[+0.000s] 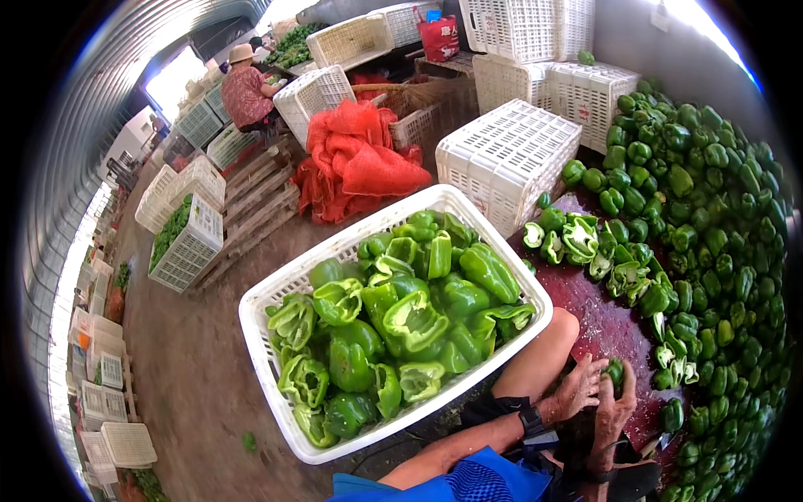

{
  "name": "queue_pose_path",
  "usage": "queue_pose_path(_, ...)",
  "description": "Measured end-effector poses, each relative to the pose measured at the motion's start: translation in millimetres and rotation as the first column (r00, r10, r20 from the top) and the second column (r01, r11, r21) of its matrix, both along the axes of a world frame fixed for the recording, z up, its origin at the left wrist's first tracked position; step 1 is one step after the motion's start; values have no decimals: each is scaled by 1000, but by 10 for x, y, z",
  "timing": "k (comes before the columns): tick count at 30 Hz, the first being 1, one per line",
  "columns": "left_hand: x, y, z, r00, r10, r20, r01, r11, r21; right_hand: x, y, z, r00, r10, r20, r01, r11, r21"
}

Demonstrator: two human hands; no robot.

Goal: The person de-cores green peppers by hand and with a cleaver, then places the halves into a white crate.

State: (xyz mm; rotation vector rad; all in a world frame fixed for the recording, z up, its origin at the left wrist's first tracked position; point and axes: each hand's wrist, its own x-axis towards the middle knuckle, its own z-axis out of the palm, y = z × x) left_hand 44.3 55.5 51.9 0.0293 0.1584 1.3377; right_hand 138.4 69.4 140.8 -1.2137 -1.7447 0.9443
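A small green bell pepper (pixel 615 372) is held between my two hands at the lower right, above a dark red work surface (pixel 598 309). My right hand (pixel 616 408) closes around it from the near right side. My left hand (pixel 577 390) has its fingers bent, their tips against the pepper's left side. Beside my left knee stands a white plastic crate (pixel 276 393) full of green peppers (pixel 414 322), many cut open and hollow. Cut peppers (pixel 579 240) and whole ones lie on the red surface. A small pale object (pixel 663 442) near my right hand is too indistinct to name.
A large heap of whole peppers (pixel 711 217) fills the right side. Upturned white crates (pixel 512 155) stand ahead, beside red mesh sacks (pixel 355 163). Farther left are a wooden pallet (pixel 255 197) and a crate of peppers (pixel 186 247). Another person (pixel 245 94) sits at the back.
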Motion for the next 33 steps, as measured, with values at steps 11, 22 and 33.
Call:
queue_pose_path(11, 145, -48, -151, 664, -145, -734, -49, 971, -236, -1513, -463, 826, 695, 707, -132, -647, 695, 312)
queue_pose_path(22, 432, -12, -268, 472, 37, -881, 73, 994, 81, 283, 1477, -527, 971, -76, 227, 27, 977, 209)
queue_pose_path(33, 163, -135, -209, 339, 57, -939, -158, 987, 3, -849, 2629, -835, 679, -172, 714, -360, 770, 527)
